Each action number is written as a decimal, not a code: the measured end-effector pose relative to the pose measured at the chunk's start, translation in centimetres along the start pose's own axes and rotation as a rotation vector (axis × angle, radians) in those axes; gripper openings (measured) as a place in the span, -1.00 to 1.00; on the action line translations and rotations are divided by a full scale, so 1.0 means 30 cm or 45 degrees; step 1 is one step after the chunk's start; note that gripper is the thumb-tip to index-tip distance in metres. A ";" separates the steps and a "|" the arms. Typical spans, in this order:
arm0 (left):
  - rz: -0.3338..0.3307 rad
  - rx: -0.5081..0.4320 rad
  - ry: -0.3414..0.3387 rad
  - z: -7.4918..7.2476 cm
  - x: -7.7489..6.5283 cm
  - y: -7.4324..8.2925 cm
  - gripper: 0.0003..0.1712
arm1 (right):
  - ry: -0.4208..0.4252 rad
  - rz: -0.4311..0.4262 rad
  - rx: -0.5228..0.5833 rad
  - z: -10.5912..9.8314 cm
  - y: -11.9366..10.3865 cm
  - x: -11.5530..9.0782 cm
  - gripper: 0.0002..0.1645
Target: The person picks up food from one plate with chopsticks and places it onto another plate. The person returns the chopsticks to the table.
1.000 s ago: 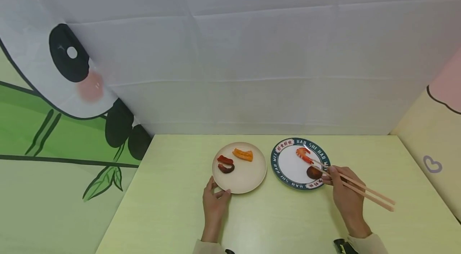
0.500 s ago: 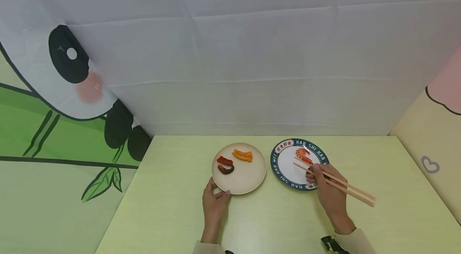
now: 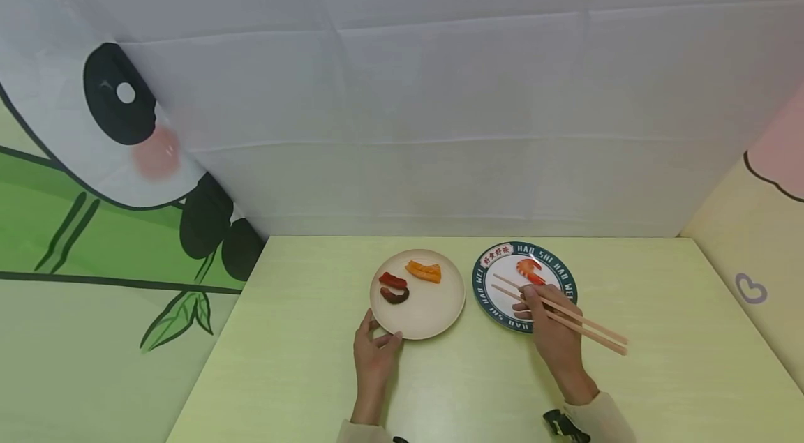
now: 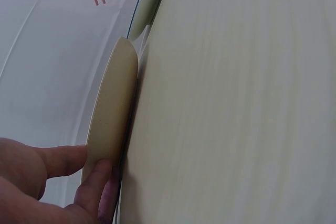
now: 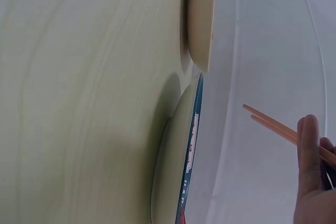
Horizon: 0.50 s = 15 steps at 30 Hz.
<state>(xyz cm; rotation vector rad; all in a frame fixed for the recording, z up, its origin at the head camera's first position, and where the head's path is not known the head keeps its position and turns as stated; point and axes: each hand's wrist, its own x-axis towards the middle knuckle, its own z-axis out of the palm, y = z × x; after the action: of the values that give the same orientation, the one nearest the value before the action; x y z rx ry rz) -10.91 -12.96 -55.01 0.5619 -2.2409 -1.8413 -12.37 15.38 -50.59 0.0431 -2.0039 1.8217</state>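
Observation:
My left hand (image 3: 377, 352) holds the near left rim of a beige plate (image 3: 433, 317), its fingers and thumb at the edge. On this plate lie an orange-yellow food piece (image 3: 423, 271), a red piece (image 3: 393, 280) and a dark curved piece (image 3: 394, 296). To the right, my right hand (image 3: 555, 331) grips a pair of wooden chopsticks (image 3: 587, 331) over a white plate (image 3: 502, 289) with a dark lettered rim. The chopstick tips stand slightly apart with nothing between them, also bare in the right wrist view. A shrimp (image 3: 529, 268) lies behind them; my right hand covers the plate's near right part.
Both plates stand on a pale yellow table (image 3: 283, 359), close side by side near its back edge. Behind rises a white cloth wall (image 3: 440, 115). Painted panels flank the table, a green one (image 3: 125, 220) at left and a cream one (image 3: 754, 241) at right.
My right hand and the chopsticks have moved left across the white plate. The round brown piece seen there earlier is now hidden behind the hand. My left hand stays at the beige plate.

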 end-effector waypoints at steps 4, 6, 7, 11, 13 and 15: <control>-0.003 0.002 0.002 0.001 0.000 -0.002 -0.07 | -0.011 -0.010 0.051 0.015 0.001 -0.002 -0.76; -0.001 0.007 0.004 0.001 0.000 -0.002 -0.07 | -0.014 -0.021 0.059 0.022 0.004 -0.002 -0.76; -0.003 0.005 0.006 0.002 0.000 -0.002 -0.07 | -0.016 -0.027 0.060 0.025 0.005 -0.002 -0.76; 0.001 0.007 0.009 0.003 0.000 -0.002 -0.07 | -0.022 -0.035 0.052 0.039 0.014 -0.001 -0.76; 0.001 0.001 0.006 0.004 0.000 -0.001 -0.07 | -0.026 -0.034 0.058 0.045 0.017 -0.001 -0.77; 0.003 -0.001 0.005 0.005 0.000 -0.001 -0.07 | -0.032 -0.031 0.069 0.053 0.019 0.000 -0.77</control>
<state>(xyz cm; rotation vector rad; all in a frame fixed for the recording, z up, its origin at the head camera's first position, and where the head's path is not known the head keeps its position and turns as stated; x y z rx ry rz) -10.94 -12.82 -55.07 0.5621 -2.2372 -1.8383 -13.00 13.94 -51.19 0.1065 -1.9622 1.8686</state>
